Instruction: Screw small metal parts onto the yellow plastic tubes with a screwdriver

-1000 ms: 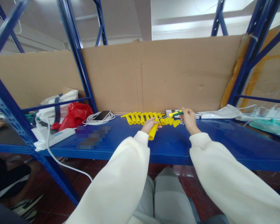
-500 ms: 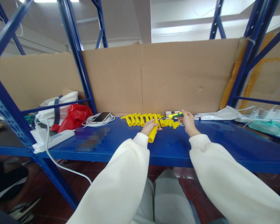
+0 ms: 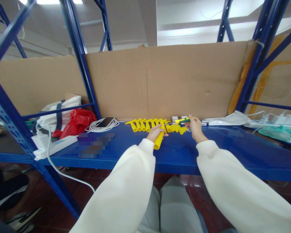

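My left hand point(image 3: 156, 132) is closed around a yellow tubular plastic part point(image 3: 158, 142), whose open round end points toward me. In my right hand point(image 3: 194, 127) is a screwdriver point(image 3: 183, 120) with a yellow and green handle, its shaft pointing left at the upper part of the yellow piece. Whether the tip touches a screw is too small to tell. Behind my left hand, several similar yellow parts point(image 3: 138, 125) lie in a row. Several small yellow pieces point(image 3: 182, 130) lie between my hands, with tiny silvery bits point(image 3: 188, 130) beside them, likely screws.
A phone point(image 3: 106, 122) rests on a coiled white cable point(image 3: 93, 126) at the left, near a red bag point(image 3: 79, 121) and a white power strip point(image 3: 57, 145). Cardboard point(image 3: 172, 81) backs the blue shelf point(image 3: 220, 145). Blue posts point(image 3: 81, 64) flank it. A white bag point(image 3: 229, 119) lies right.
Both hands hold nearly the same place. The screwdriver's angle has shifted slightly, its shaft now sloping down a little more toward the yellow part.
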Tool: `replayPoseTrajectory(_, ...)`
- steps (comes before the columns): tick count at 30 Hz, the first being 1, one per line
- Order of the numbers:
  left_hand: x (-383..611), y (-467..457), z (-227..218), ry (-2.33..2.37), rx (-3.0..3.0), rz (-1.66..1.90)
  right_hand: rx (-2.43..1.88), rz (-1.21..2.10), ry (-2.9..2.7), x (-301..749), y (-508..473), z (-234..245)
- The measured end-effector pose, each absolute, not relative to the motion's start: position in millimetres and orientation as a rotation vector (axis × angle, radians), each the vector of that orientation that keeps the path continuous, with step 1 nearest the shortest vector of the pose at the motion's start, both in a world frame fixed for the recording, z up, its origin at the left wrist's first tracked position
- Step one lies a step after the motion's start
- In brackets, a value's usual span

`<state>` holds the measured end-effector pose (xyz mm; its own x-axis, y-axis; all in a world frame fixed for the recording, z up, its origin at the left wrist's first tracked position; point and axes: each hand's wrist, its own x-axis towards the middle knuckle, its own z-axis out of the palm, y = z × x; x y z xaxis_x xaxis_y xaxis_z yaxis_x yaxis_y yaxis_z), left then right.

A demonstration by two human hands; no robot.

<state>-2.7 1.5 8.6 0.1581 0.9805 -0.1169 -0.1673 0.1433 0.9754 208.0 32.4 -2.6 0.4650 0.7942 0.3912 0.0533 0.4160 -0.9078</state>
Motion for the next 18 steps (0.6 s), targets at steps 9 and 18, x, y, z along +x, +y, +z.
replayPoseTrajectory(9,-3,-4,14,1.043,1.059,1.082,-1.043,0.644,-0.976,209,34,-3)
replayPoseTrajectory(18,-3,7,6,1.028,1.068,1.106,-1.007,1.032,-0.759,204,16,9)
